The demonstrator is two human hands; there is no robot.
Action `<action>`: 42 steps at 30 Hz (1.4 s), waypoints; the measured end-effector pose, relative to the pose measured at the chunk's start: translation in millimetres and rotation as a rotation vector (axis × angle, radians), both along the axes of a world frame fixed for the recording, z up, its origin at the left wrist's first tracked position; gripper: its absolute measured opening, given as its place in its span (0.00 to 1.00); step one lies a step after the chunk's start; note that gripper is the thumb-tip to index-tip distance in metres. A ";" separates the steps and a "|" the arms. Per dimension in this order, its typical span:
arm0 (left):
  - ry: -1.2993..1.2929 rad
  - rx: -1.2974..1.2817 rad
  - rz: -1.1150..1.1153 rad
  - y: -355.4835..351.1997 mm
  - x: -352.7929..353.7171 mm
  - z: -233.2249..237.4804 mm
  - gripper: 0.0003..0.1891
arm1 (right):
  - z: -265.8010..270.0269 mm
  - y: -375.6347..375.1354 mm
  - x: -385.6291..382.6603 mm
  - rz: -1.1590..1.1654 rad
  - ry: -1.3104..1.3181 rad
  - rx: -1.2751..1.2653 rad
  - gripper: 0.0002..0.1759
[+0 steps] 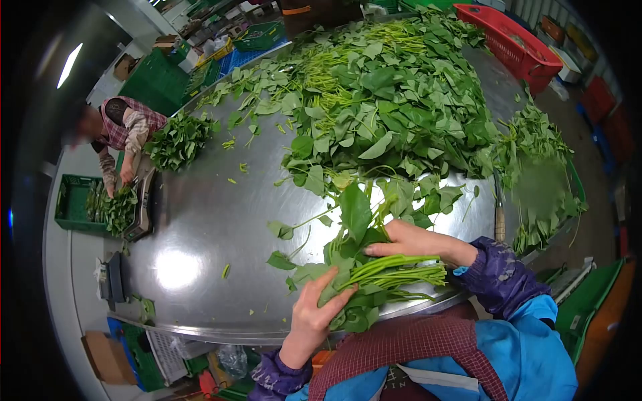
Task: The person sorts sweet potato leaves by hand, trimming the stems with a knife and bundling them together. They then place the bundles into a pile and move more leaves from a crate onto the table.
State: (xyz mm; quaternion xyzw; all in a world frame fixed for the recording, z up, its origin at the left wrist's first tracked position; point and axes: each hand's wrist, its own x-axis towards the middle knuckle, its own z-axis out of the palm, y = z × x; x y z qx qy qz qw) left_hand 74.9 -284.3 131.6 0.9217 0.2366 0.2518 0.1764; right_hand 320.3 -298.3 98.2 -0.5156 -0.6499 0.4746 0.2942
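Observation:
A bunch of leafy greens (394, 273) lies across my front at the near table edge, its cut stems pointing right and its leaves to the left. My left hand (315, 309) grips the leaf end from the left, fingers over the leaves. Above the stems, my right hand (418, 240) closes its thumb and fingers around leaves and stalks at the bunch's upper side; some fingers are hidden by foliage. Loose leafy stems trail beside the bunch on the metal table (207, 220). A large pile of leafy greens (401, 100) covers the table's far side.
A knife with a wooden handle (499, 222) lies to the right, near more greens (535, 160) at the table edge. A red crate (511, 43) stands far right. At left, a co-worker (130, 127) handles greens by a scale (142, 207) and a green crate (70, 200).

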 end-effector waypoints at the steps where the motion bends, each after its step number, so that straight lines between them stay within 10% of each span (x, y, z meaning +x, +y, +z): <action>1: -0.013 -0.028 0.020 0.3 -0.9 -2.2 0.17 | -14.4 -1.7 7.0 0.020 -0.202 0.000 0.20; 11: 0.043 -0.028 0.018 5.9 -10.4 9.4 0.18 | 18.3 -33.4 172.4 -0.617 -0.379 0.100 0.15; 13: 0.070 -0.005 0.015 9.6 -13.6 7.1 0.18 | 12.2 -43.7 198.7 -0.598 -1.081 0.000 0.16; 15: 0.143 -0.026 0.009 10.1 -14.0 6.1 0.16 | 26.6 -47.8 161.9 -0.539 -1.244 0.147 0.26; 19: 0.155 0.024 -0.037 10.5 -0.8 4.4 0.19 | 62.2 -15.7 61.7 -0.274 -0.692 0.512 0.37; 25: 0.155 -0.022 -0.073 8.1 -3.3 10.4 0.19 | 15.2 17.0 49.9 -0.322 -0.663 1.023 0.04; 29: 0.044 -0.073 0.044 7.8 -18.2 3.6 0.22 | 21.0 -0.7 120.5 -0.731 -0.809 0.488 0.09; 33: 0.002 -0.012 0.099 9.5 -14.1 1.6 0.22 | 11.1 -16.3 74.5 -0.178 -0.536 0.007 0.17; 35: 0.004 0.008 0.053 10.4 -10.4 -1.4 0.21 | -1.6 -16.3 34.2 -0.098 -0.159 0.100 0.16; 38: 0.062 -0.002 -0.013 5.5 -2.2 7.1 0.20 | -11.6 -7.8 3.3 0.020 -0.270 -0.047 0.16; 42: 0.020 0.008 0.123 8.5 -15.5 10.7 0.19 | -4.6 -5.0 52.0 -0.449 -0.058 0.203 0.09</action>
